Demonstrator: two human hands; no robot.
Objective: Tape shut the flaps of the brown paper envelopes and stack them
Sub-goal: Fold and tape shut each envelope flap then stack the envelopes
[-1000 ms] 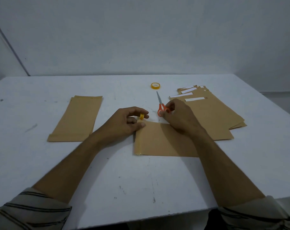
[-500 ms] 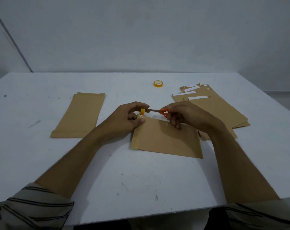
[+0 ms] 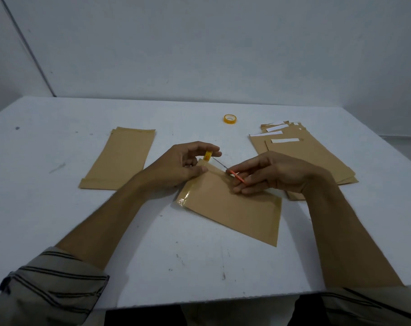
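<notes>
The left hand pinches the yellow tape roll over a corner of the brown envelope lying on the table, probably tightening tape for the orange scissors gripped in the right hand.

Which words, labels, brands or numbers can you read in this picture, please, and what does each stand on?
No text is readable here.
On the small tape roll in the left hand: reddish marks, too blurred to read.
On the white strips of the envelope pile: nothing, blank.
On the far tape roll: no print shows.
On the scissors in the right hand: no print shows.
</notes>
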